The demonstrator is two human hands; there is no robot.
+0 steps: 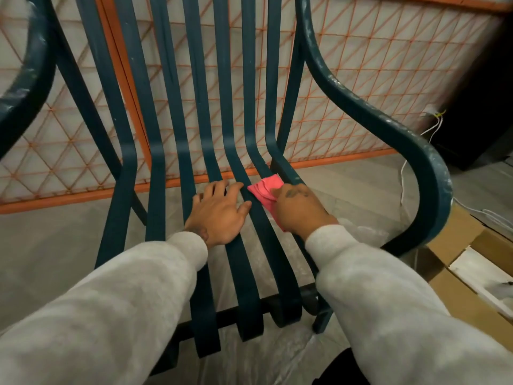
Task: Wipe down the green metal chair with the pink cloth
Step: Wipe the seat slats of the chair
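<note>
The green metal chair point(191, 112) fills the view, its long slats curving from the backrest down into the seat. My right hand point(298, 209) presses the folded pink cloth point(263, 190) onto the rightmost seat slats, near the bend where seat meets back. Its fingers curl over the cloth, and most of the cloth lies hidden under the hand. Flat on the middle seat slats just to the left lies my left hand point(219, 212), fingers spread and holding nothing. Both arms wear light grey sleeves.
The chair's right armrest point(388, 118), scuffed with white marks, curves down at the right. Behind the chair stands an orange-framed mesh panel point(347, 79). Open cardboard boxes point(466, 262) and white cables point(402, 176) lie on the floor at right. Plastic sheeting covers the floor under the chair.
</note>
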